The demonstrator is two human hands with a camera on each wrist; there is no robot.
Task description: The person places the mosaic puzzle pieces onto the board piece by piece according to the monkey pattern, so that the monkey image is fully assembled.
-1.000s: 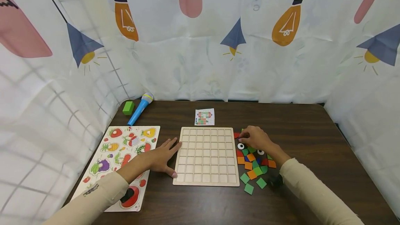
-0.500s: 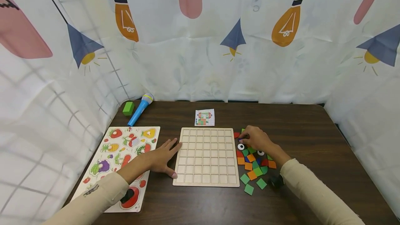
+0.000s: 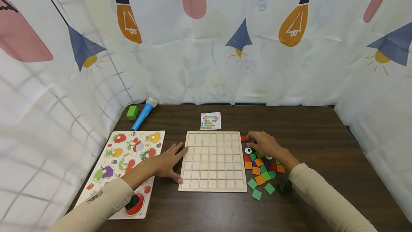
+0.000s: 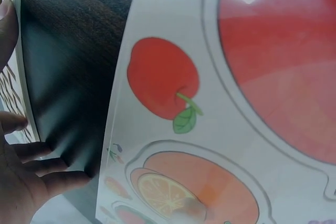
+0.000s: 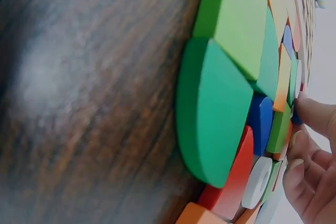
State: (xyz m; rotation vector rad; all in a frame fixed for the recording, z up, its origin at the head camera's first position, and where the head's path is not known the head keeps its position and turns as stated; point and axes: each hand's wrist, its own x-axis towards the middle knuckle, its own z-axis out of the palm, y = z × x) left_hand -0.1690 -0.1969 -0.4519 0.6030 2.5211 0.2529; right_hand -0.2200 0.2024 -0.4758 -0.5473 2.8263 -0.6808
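Note:
A wooden grid board (image 3: 213, 162) lies in the middle of the table in the head view. My left hand (image 3: 167, 162) spreads its fingers along the board's left side, thumb and fingertips at the edge. On the board's right, my right hand (image 3: 264, 144) reaches into a pile of coloured wooden tiles. In the right wrist view, its thumb and fingertips pinch a small blue tile (image 5: 297, 117), mostly covered by the fingers. Around it lie green, orange, red and blue tiles, such as an orange square (image 3: 260, 179) and a white ring-shaped tile (image 3: 248, 150).
Beyond the board lies a small printed pattern card (image 3: 210, 120). A fruit puzzle board (image 3: 106, 156) sits under my left forearm. At the back left are a blue toy microphone (image 3: 143, 114) and a green block (image 3: 132, 112). A printed curtain (image 3: 206, 71) hangs behind the table.
My right hand's fingers have shifted slightly over the upper tiles, now covering a green one seen before. The left hand keeps its place at the board.

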